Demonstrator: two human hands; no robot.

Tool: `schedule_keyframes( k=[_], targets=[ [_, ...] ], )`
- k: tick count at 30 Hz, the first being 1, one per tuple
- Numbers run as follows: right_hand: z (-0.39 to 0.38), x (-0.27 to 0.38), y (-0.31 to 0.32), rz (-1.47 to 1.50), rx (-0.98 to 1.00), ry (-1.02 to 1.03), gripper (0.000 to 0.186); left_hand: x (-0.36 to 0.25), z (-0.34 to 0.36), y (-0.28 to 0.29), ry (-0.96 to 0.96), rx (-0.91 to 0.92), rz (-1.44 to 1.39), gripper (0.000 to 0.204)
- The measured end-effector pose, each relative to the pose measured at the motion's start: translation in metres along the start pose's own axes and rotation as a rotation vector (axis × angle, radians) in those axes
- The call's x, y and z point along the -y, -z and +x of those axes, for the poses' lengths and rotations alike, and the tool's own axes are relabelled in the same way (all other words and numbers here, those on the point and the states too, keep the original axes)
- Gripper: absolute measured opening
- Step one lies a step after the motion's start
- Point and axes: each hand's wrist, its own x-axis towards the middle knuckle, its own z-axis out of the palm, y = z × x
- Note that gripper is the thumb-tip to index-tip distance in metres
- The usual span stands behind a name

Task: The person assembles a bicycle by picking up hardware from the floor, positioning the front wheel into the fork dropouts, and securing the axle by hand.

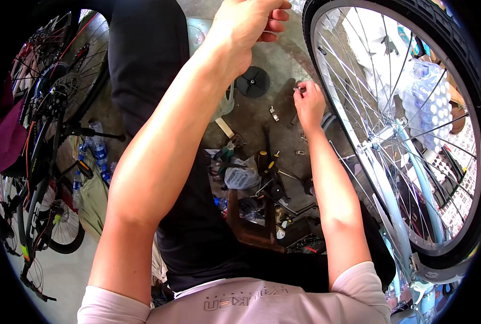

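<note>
Two bare hands sit well apart in the view I am following from afar. The left hand is up at the top edge, partly cut off by it, with its fingers curled inward; I cannot tell whether they close on anything. The right hand is out over the concrete floor, thumb and forefinger brought together on what looks to me like a small piece, too tiny for me to name. That piece is just left of a bicycle wheel, which I see tilted on the right side with its black tyre, thin spokes and light blue tubes. Left of the right hand I can make out a black disc on the floor, and below it a small metal part and a pale block. Nearer the person's lap I find a clutter of tools, among them a yellow-and-black handle, with a clear plastic bag beside it. Over on the left I see another bicycle, dark-framed, with some plastic bottles near it, and through the spokes on the right I get a plastic-wrapped pack with round white tops
</note>
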Motion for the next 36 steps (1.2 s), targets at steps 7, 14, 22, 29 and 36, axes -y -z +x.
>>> schedule_keyframes(
  k=[7, 14, 22, 29, 36],
  targets=[
    [0.004, -0.007, -0.009, -0.197, 0.061, 0.150, 0.015, 0.003, 0.003, -0.004, 0.004, 0.001, -0.019, 0.021],
    [0.006, 0.039, -0.019, 0.120, 0.081, 0.145, 0.007, 0.003, 0.005, -0.003, -0.006, -0.005, -0.019, 0.021],
    [0.003, 0.078, -0.046, 0.176, 0.131, 0.171, 0.015, 0.006, 0.006, -0.003, 0.004, 0.004, 0.000, 0.021],
    [-0.004, 0.072, -0.042, 0.368, 0.096, -0.096, 0.021, 0.001, 0.004, -0.005, 0.004, -0.004, -0.010, 0.020],
    [-0.002, 0.082, -0.048, 0.283, 0.158, 0.043, 0.038, 0.003, 0.003, -0.006, 0.025, 0.001, 0.008, 0.019]
  ],
)
